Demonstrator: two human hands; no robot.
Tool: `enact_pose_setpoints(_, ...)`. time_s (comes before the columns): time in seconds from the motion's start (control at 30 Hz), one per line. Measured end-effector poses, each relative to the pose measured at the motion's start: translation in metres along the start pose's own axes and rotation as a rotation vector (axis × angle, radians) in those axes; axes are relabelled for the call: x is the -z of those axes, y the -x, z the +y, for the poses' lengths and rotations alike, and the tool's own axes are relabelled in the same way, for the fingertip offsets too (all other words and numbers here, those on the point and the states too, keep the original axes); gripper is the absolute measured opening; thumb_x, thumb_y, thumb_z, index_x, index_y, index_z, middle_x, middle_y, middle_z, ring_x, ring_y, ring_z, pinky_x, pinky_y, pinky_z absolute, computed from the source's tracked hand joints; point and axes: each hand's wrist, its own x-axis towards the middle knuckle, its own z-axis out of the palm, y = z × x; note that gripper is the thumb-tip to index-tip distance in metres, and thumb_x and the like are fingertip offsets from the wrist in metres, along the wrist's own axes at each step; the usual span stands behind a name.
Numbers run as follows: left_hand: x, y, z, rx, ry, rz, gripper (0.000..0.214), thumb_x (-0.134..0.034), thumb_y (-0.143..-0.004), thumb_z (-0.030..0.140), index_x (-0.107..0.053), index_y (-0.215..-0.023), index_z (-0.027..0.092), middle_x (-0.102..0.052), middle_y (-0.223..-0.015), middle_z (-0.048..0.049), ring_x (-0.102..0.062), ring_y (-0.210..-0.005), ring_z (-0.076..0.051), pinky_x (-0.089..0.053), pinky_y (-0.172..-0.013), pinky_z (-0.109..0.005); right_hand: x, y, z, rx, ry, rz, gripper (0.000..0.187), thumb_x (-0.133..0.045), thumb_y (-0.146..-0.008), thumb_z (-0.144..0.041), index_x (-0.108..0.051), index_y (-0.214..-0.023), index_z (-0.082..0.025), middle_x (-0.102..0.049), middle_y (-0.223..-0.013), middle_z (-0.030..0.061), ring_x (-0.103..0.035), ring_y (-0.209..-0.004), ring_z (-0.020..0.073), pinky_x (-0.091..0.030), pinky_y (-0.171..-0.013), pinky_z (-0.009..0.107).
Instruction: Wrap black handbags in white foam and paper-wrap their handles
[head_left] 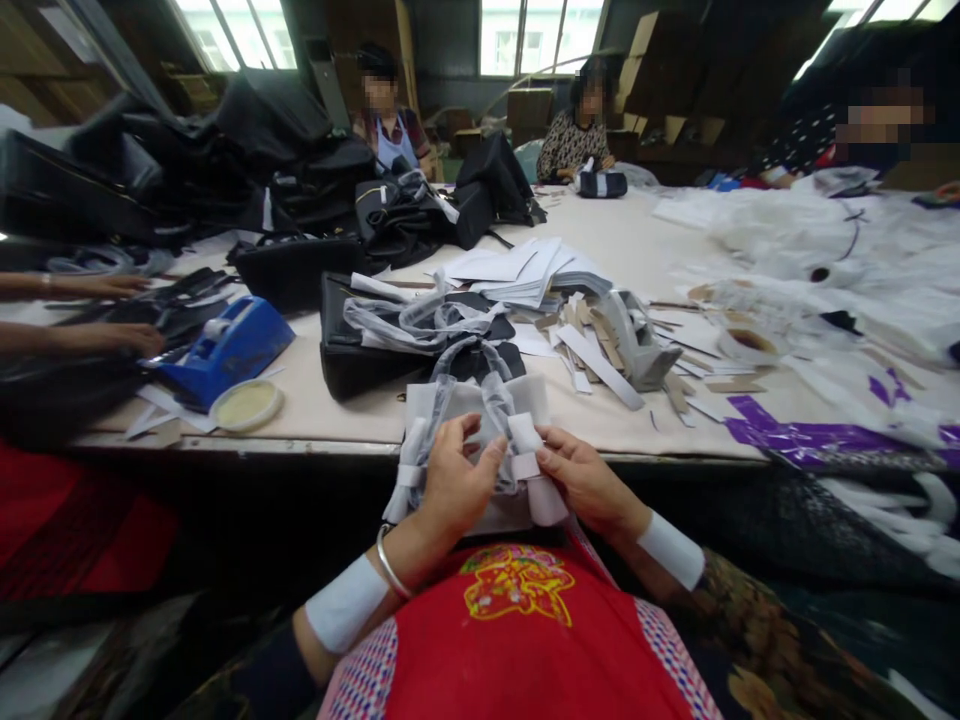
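I hold a black handbag [480, 365] against the near table edge, its handles wrapped in clear plastic and white paper [525, 440]. My left hand [454, 485] is closed on the wrapped handle from the left, thumb on top. My right hand [581, 480] pinches the white paper strip on the same handle from the right. Both wrists wear white cuffs; the left also has a silver bangle [390, 565]. A second black bag [360, 335] with plastic-wrapped straps lies just beyond.
A blue tape dispenser [229, 345] and a round lid [247, 403] sit at left near another person's hands [124, 340]. Paper sheets [525, 270], card strips and a grey holder [637, 340] lie centre. White wrapping [825, 250] covers the right. Black bags [187, 160] pile far left. People sit at the far side.
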Motion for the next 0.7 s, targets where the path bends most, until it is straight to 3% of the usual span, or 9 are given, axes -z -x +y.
enact_pose_setpoints(0.1,-0.002,-0.008,-0.006,0.184,0.228,-0.249,0.051,-0.069,-0.084,0.042,-0.061,-0.124,0.012,-0.068,-0.116,-0.0165,-0.067,-0.102,-0.025,-0.055,-0.087,-0.038,0.007,0.002,-0.003,-0.038,0.039,-0.063,0.045,-0.074,-0.081,-0.046,-0.066,-0.118,-0.022,-0.073,-0.096,0.0049,-0.068,-0.083,0.019,-0.053,-0.081,0.032)
enact_pose_setpoints(0.23,-0.004,-0.016,-0.001,0.331,0.295,-0.443,0.046,-0.076,-0.077,0.043,-0.071,-0.11,0.012,-0.074,-0.099,-0.0129,-0.069,-0.083,-0.023,-0.055,-0.074,-0.033,0.018,-0.006,-0.022,-0.033,0.408,-0.102,0.044,-0.063,-0.087,-0.058,-0.071,-0.1,-0.017,-0.064,-0.07,0.0,-0.055,-0.061,0.0128,-0.046,-0.061,0.024)
enact_pose_setpoints(0.3,-0.008,-0.019,0.003,0.361,0.32,-0.487,0.045,-0.076,-0.076,0.042,-0.071,-0.111,0.013,-0.075,-0.097,-0.0114,-0.069,-0.081,-0.021,-0.054,-0.072,-0.031,0.02,-0.016,-0.033,0.002,0.608,-0.062,0.046,-0.061,-0.087,-0.061,-0.07,-0.086,-0.015,-0.058,-0.062,-0.0015,-0.048,-0.054,0.011,-0.038,-0.052,0.022)
enact_pose_setpoints(0.47,-0.017,-0.022,0.009,0.344,0.2,-0.424,0.04,-0.075,-0.074,0.037,-0.073,-0.107,0.015,-0.075,-0.094,-0.0088,-0.068,-0.082,-0.021,-0.052,-0.069,-0.029,0.012,-0.039,-0.046,-0.004,0.9,-0.008,0.037,-0.068,-0.078,-0.051,-0.072,-0.074,-0.014,-0.062,-0.063,0.0015,-0.052,-0.059,0.0147,-0.036,-0.05,0.023)
enact_pose_setpoints(0.57,-0.016,-0.023,0.009,0.318,0.118,-0.429,0.041,-0.076,-0.072,0.04,-0.075,-0.104,0.015,-0.075,-0.089,-0.0075,-0.067,-0.077,-0.021,-0.05,-0.064,-0.028,0.008,-0.042,-0.044,0.02,0.972,0.005,0.037,-0.062,-0.079,-0.049,-0.069,-0.067,-0.015,-0.058,-0.057,0.0002,-0.048,-0.056,0.014,-0.033,-0.048,0.023)
enact_pose_setpoints(0.7,-0.01,-0.024,0.008,0.342,0.045,-0.551,0.041,-0.076,-0.072,0.041,-0.074,-0.102,0.013,-0.074,-0.081,-0.006,-0.064,-0.067,-0.018,-0.047,-0.058,-0.027,0.007,-0.038,-0.038,0.109,0.97,0.074,0.039,-0.056,-0.082,-0.05,-0.067,-0.068,-0.015,-0.056,-0.058,-0.0003,-0.046,-0.057,0.0138,-0.032,-0.049,0.024)
